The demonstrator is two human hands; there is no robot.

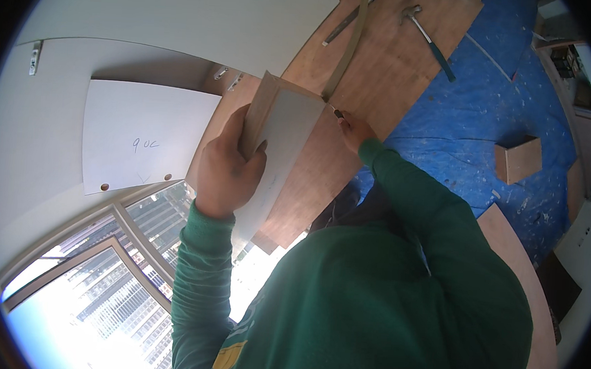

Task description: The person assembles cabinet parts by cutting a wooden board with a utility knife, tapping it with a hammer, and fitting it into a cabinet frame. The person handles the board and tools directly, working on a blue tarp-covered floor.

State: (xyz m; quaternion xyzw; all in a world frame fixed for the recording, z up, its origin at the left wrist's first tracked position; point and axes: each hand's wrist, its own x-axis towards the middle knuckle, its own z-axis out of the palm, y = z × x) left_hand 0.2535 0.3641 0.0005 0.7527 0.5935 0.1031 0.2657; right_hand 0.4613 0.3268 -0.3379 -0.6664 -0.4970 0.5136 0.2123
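Note:
My left hand (232, 164) is wrapped round the wooden edge of a panel (289, 126) with a pale grey face. The panel stands tilted on the plywood worktop (376, 81). At its far corner, my right hand (355, 130) pinches a small dark-handled tool (339, 114) with a thin tip; its exact kind is too small to tell. The tip meets the corner where a narrow tan edging strip (349, 56) curves up and away. Whether the strip is fixed to the panel there I cannot tell.
A claw hammer (429, 44) and a long dark tool (342, 26) lie on the plywood. Blue sheeting (441, 132) covers the floor at right, with a wooden box (518, 159) on it. White panels (143, 131) stand at left, above a bright window (127, 276).

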